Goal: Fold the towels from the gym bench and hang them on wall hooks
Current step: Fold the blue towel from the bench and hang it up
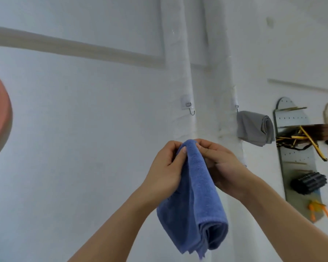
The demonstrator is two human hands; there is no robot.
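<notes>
A folded blue towel point(195, 195) is held up before the wall, its long axis hanging downward, pinched at its top edge by the curled fingers of the left hand point(166, 171) and right hand point(219, 165). An empty hook point(190, 108) is seen above, slightly left, nearer the left hand; a grey towel point(254, 127) is already hung to the right.
</notes>
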